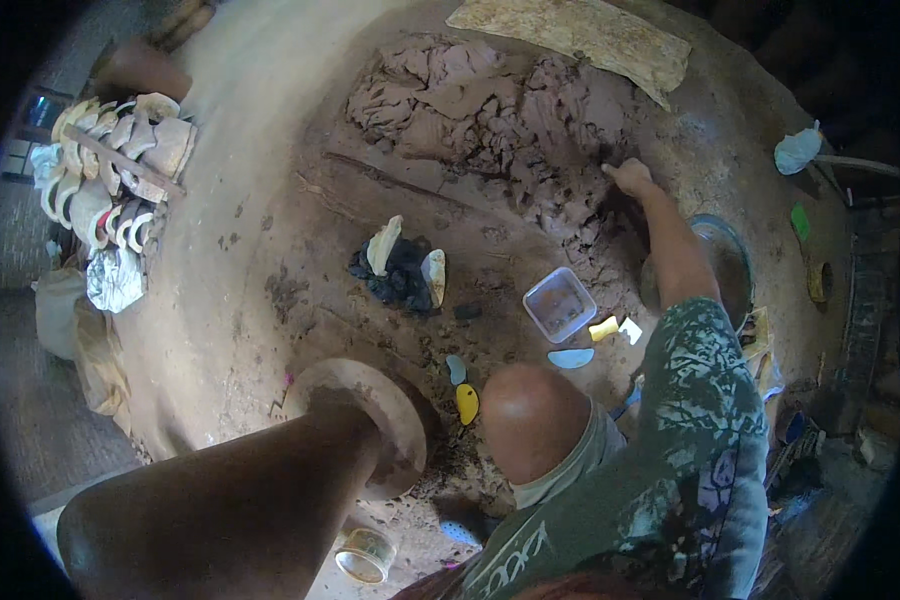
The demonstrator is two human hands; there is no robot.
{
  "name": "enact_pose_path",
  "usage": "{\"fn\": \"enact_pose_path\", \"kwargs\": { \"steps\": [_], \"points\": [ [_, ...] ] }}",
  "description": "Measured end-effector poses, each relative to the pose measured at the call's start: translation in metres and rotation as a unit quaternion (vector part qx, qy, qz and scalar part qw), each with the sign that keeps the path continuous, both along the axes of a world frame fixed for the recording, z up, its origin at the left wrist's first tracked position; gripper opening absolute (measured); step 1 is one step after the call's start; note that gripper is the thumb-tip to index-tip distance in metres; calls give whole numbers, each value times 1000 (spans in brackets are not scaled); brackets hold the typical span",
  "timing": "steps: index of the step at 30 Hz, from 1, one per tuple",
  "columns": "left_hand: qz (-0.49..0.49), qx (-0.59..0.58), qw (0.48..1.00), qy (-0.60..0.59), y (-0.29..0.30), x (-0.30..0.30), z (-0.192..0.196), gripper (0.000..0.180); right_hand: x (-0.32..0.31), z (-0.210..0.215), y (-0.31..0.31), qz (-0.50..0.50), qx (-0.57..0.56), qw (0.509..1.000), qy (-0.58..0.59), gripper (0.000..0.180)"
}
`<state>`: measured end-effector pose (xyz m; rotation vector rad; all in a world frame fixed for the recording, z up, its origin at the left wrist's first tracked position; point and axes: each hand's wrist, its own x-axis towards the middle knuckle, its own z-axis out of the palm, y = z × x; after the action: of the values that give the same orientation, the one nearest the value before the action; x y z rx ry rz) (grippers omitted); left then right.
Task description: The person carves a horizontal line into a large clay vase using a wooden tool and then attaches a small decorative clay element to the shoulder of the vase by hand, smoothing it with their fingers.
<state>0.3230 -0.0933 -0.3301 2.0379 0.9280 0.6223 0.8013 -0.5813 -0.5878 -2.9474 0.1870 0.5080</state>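
My right hand (630, 178) reaches far out to the right edge of a large heap of wet brown clay (470, 105). Its fingers curl down against the clay, and their tips are partly hidden there. My left hand is out of view. At the lower left stands a tall, smooth brown clay vessel (220, 490), its narrower end near a round pale disc (355, 400). A clear plastic tub (560, 305) lies on the ground between my knee and the heap.
Beside the tub lie a yellow piece (603, 328) and a pale blue scraper (571, 358). A yellow scraper (467, 404) is near my knee. A black bag (402, 275) lies mid-floor, a basin (725, 265) under my arm, curved shards (120, 160) stacked left, a board (580, 35) behind the heap.
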Motion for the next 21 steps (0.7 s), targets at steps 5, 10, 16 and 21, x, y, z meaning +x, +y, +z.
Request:
{"fn": "enact_pose_path", "kwargs": {
  "steps": [5, 10, 16, 21],
  "points": [
    [11, 14, 1000, 12, -5, 3, -3, 81, -1, -18, 57, -47, 52, 998, 5, 50],
    [-9, 12, 1000, 0, 1, 21, -7, 81, 4, -45, 23, 108, -52, 993, -3, 32],
    [-18, 3, 1000, -3, 1, 33, -20, 81, -18, -40, 13, 194, -69, 975, -89, 25],
    [-23, 6, 1000, -2, 1, 44, -16, 81, -27, -25, 37, 123, -69, 989, -42, 29]
  ]
}}
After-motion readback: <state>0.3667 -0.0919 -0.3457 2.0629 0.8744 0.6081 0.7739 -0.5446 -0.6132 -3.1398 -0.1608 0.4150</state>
